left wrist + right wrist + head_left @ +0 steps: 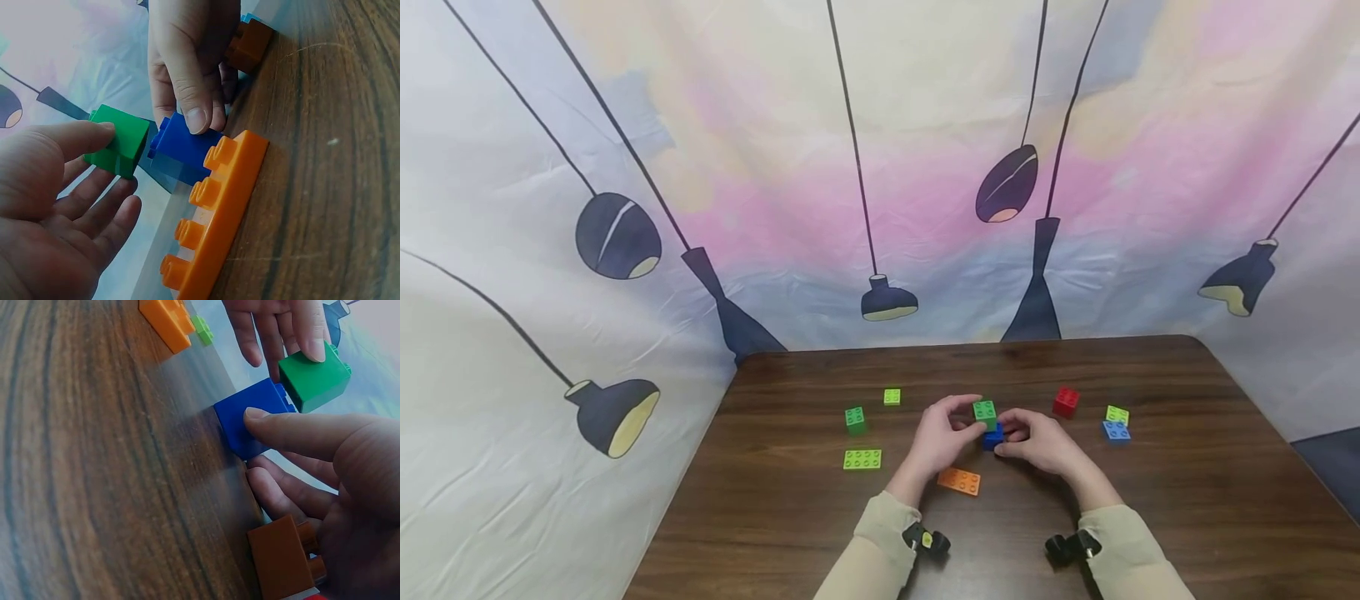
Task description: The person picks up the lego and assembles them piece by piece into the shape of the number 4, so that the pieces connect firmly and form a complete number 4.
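Between thumb and fingers, my left hand point(937, 435) holds a green brick point(984, 414), seen close up in the left wrist view. Right beneath it is a blue brick point(993, 438), pinched low over the table by my right hand point(1039, 442). In the left wrist view a narrow gap shows between the green brick's underside and the blue brick's studs. The right wrist view has the green brick point(315, 378) slightly tilted against the blue brick point(250, 422). An orange brick point(959, 481) lies on the table near my left wrist.
On the wooden table point(775, 533) to the left lie a green brick point(855, 420) and two lime bricks. A red brick point(1065, 402), a lime brick point(1117, 414) and a light blue brick point(1116, 431) are to the right. A brown brick point(281, 557) stands beside my right hand.
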Motion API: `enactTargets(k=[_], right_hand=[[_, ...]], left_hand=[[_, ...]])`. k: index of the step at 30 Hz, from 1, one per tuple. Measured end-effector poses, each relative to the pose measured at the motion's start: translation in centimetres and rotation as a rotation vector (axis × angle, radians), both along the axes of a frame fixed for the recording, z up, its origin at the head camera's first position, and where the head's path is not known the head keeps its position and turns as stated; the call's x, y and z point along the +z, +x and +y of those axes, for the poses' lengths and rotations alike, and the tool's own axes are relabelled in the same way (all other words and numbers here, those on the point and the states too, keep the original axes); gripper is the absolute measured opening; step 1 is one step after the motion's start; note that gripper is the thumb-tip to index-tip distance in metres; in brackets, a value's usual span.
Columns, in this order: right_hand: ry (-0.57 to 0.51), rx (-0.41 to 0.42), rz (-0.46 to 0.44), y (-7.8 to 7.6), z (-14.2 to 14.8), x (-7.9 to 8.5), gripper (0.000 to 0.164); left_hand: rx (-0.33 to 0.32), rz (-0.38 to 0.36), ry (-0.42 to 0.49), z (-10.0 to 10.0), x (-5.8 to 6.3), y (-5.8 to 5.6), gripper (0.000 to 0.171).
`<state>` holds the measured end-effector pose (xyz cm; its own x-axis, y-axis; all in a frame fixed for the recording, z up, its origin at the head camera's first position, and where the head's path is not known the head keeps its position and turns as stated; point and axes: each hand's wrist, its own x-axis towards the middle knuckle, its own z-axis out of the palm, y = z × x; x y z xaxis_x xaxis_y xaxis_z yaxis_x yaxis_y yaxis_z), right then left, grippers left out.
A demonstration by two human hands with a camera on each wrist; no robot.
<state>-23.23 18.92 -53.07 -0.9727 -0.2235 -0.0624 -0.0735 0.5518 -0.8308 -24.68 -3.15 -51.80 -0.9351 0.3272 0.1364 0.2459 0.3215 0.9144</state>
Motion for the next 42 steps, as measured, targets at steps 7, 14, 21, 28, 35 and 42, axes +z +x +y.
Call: enactTargets(k=[7, 14, 21, 28, 35, 42], right_hand=[[0.006, -0.018, 0.001, 0.19, -0.14, -0.02, 0.043], [0.013, -0.023, 0.002, 0.17, -0.21, 0.24, 0.043], [0.013, -0.027, -0.002, 0.02, -0.20, 0.27, 0.043], [0.013, -0.032, -0.011, 0.13, -0.25, 0.31, 0.042], [0.008, -0.035, -0.008, 0.19, -0.21, 0.39, 0.042], [0.007, -0.031, -0.007, 0.21, -0.11, 0.22, 0.042]], left_hand=[[-0.060, 0.034, -0.014, 0.34, -0.33, 0.06, 0.042], [-0.055, 0.042, -0.024, 0.50, -0.18, 0.10, 0.041], [-0.047, 0.042, -0.046, 0.57, 0.00, 0.14, 0.042], [-0.068, 0.035, -0.035, 0.66, -0.18, 0.34, 0.040], [-0.067, 0.041, -0.038, 0.83, -0.23, 0.51, 0.038], [-0.075, 0.069, -0.075, 0.95, -0.38, 0.68, 0.039]])
